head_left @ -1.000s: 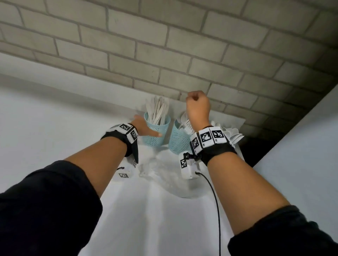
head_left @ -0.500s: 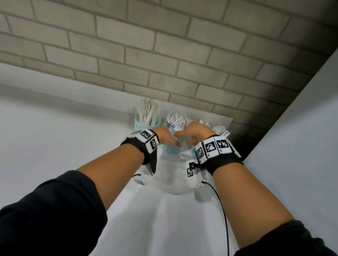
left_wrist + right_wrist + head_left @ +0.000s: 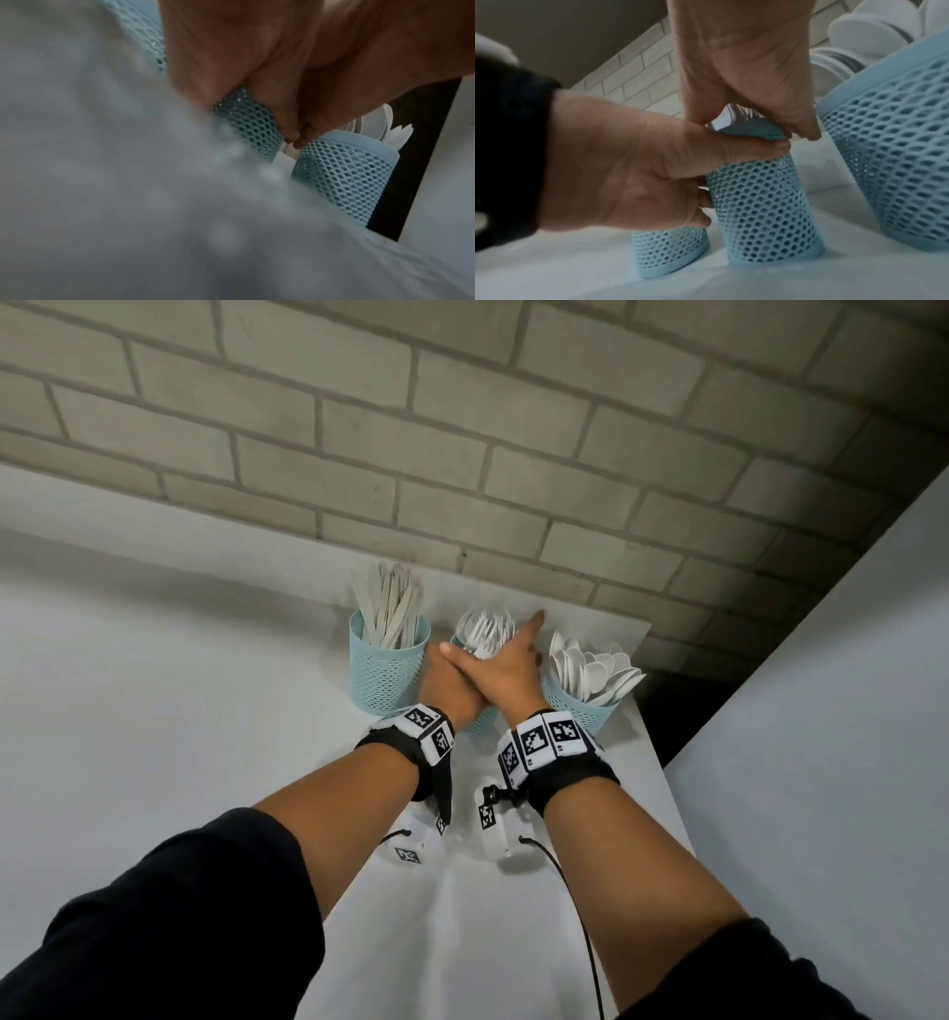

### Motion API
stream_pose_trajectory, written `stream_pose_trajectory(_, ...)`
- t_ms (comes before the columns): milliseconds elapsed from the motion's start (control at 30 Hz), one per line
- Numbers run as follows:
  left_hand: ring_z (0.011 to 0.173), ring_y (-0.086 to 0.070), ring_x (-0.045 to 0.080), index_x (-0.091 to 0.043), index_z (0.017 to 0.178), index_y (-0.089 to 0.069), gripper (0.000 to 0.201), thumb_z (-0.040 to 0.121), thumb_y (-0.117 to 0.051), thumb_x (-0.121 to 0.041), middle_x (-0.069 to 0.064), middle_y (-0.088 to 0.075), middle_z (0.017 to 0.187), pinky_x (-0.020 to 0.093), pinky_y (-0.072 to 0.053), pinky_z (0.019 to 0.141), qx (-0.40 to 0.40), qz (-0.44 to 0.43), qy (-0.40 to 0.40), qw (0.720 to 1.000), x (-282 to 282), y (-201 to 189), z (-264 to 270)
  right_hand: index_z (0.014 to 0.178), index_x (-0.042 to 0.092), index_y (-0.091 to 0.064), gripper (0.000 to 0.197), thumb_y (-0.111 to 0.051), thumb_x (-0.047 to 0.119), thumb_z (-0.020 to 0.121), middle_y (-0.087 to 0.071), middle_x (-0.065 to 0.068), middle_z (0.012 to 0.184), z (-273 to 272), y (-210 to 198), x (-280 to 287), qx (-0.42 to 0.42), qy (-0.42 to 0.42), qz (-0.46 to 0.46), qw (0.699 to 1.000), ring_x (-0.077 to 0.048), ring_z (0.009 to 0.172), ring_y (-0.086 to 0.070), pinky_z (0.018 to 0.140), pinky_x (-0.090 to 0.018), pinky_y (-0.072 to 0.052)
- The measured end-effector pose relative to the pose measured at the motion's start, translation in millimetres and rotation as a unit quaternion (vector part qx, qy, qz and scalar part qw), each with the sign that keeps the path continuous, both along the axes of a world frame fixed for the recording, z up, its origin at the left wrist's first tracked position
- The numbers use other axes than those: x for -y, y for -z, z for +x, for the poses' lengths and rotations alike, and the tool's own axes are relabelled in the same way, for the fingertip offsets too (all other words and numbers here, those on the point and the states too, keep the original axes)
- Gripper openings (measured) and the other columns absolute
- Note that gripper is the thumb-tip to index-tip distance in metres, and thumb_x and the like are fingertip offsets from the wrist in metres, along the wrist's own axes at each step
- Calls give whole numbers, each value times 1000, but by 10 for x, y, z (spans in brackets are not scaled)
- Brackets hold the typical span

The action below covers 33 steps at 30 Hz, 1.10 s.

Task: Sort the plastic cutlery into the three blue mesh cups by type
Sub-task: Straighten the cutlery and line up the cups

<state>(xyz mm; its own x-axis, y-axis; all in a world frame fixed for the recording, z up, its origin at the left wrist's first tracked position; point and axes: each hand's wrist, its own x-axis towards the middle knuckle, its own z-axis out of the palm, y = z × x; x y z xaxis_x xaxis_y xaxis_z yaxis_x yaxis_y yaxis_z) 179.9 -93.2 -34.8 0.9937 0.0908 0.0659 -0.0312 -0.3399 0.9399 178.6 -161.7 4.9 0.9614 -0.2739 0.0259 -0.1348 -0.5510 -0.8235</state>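
Note:
Three blue mesh cups stand in a row by the brick wall. The left cup (image 3: 387, 675) holds flat knives, the middle cup (image 3: 765, 203) holds forks (image 3: 485, 631), the right cup (image 3: 585, 711) holds spoons (image 3: 595, 672). My left hand (image 3: 447, 685) grips the middle cup from the left, thumb wrapped round its front just under the rim (image 3: 757, 146). My right hand (image 3: 506, 667) lies over that cup's top against the forks, index finger straight; thumb and outer edge straddle the rim in the right wrist view.
The cups sit at the far end of a white table (image 3: 513, 916), close to its right edge and the dark gap (image 3: 662, 711) beyond it. A white surface (image 3: 821, 762) runs along the right. A cable (image 3: 580, 916) trails from my right wrist.
My right hand came down from a raised fist onto the fork cup and spread out. My left hand shifted from the knife cup to the middle cup and closed round it.

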Motion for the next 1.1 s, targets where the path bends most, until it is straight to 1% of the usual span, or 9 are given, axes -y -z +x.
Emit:
stream_pose_trajectory(200,125,-48,27,-7,136,-27,102,57,-89,-25,10,-48,135,33,-39,101,-39,8,7,999,-54,-9,16,148,17,-16,92,-74,26,78,-50,-11,134,112,-49,103,105,-27,23,994,-21,118,-52,97,-30,-42)
stream_pose_trajectory(333,127,-46,27,-8,139,-27,106,55,-89,-28,9,-47,137,37,-38,106,-16,17,18,1000,-54,29,19,140,19,-32,72,-72,29,80,-49,-8,134,91,-15,94,165,-21,3,986,-21,121,-48,97,-29,-40)
stream_pose_trajectory(500,120,-51,27,-8,134,-32,102,53,-90,-30,9,-52,131,41,-43,102,-35,35,23,998,-78,3,22,147,20,-15,100,-79,32,72,-46,-10,136,125,-65,75,129,-18,49,990,-22,124,-46,91,-24,-37)
stream_pose_trajectory(600,125,-48,27,-10,139,-29,103,57,-88,-27,9,-49,136,39,-40,106,-23,35,29,999,-75,-10,23,148,28,2,119,-83,35,65,-44,-10,140,95,-93,80,115,-33,65,991,-22,128,-44,99,-31,-38)
stream_pose_trajectory(733,124,-49,26,-8,139,-29,102,58,-88,-26,9,-50,135,35,-41,104,-24,43,28,998,-85,-5,32,150,28,0,121,-85,30,63,-56,1,111,98,-57,117,98,-74,14,992,-18,107,-54,90,-26,-42)
stream_pose_trajectory(833,118,-53,26,-8,135,-34,93,60,-86,-25,9,-54,129,38,-44,101,-28,49,28,998,-75,1,49,149,28,1,124,-85,39,60,-43,-5,142,188,-83,82,68,-88,5,994,-23,130,-43,104,-36,-38)
stream_pose_trajectory(933,116,-55,28,-6,137,-37,84,66,-82,-18,12,-56,128,37,-46,98,-30,46,23,998,-76,-12,68,149,29,0,127,-86,43,56,-42,-7,144,254,-77,0,52,-112,-31,992,-24,131,-41,107,-43,-38)
stream_pose_trajectory(1000,120,-53,28,-6,139,-30,94,63,-84,-20,11,-53,132,40,-43,102,-31,49,22,998,-82,8,75,145,25,-19,107,-83,41,61,-50,-6,137,294,-58,-14,62,-96,-46,992,-25,123,-50,102,-42,-44)
stream_pose_trajectory(1100,116,-55,28,-8,131,-34,93,57,-88,-25,10,-55,127,40,-45,99,-20,45,19,999,-88,55,83,117,24,-49,56,-77,27,70,-63,-3,109,310,-17,12,121,-40,-12,992,-24,97,-63,86,-41,-53)
